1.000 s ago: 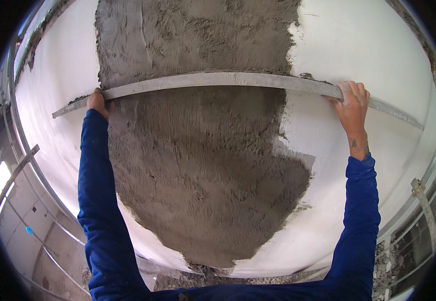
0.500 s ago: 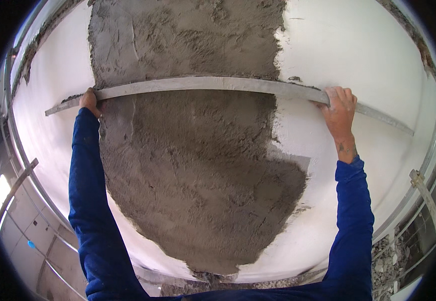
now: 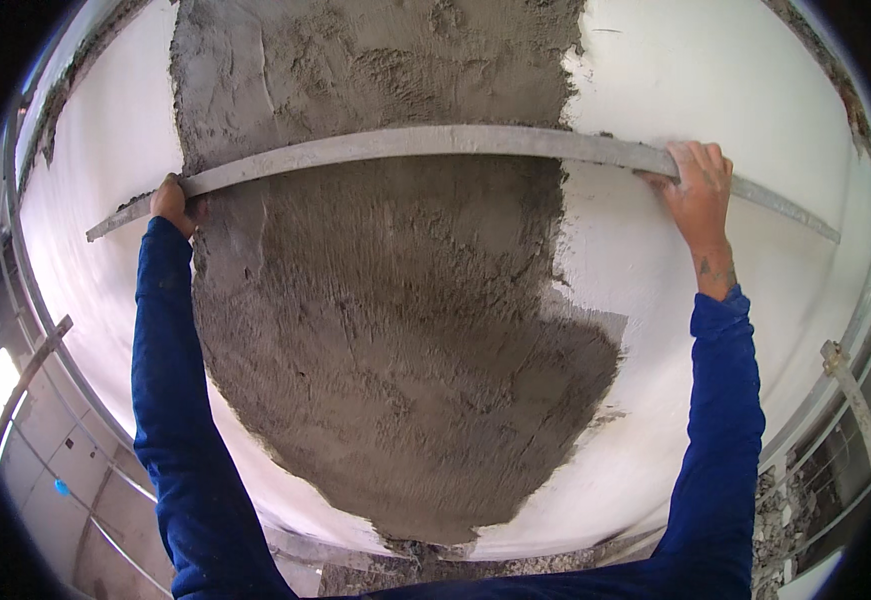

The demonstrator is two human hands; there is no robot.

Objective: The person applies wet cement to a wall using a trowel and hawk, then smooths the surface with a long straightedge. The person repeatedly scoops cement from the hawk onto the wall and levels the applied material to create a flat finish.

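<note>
A long grey straightedge bar [image 3: 435, 141] lies across a band of wet grey mortar [image 3: 395, 270] on a white wall [image 3: 695, 75]. My left hand [image 3: 172, 207] is closed round the bar near its left end, by the mortar's left edge. Farther right, over the white surface, my right hand [image 3: 699, 190] grips the bar with its fingers over the upper edge. The bar sticks out past both hands. Below it the mortar shows fine streaks; above it the surface is rougher and lumpy.
Metal scaffold bars stand at the left [image 3: 35, 375] and right [image 3: 855, 405]. Broken rubble [image 3: 785, 510] lies low on the right. A rough, chipped edge [image 3: 820, 55] borders the white wall at the upper right.
The bar has moved up the mortar, more on its right side, and slightly right there. My right hand has risen with it; my left hand has shifted slightly left along with its grip.
</note>
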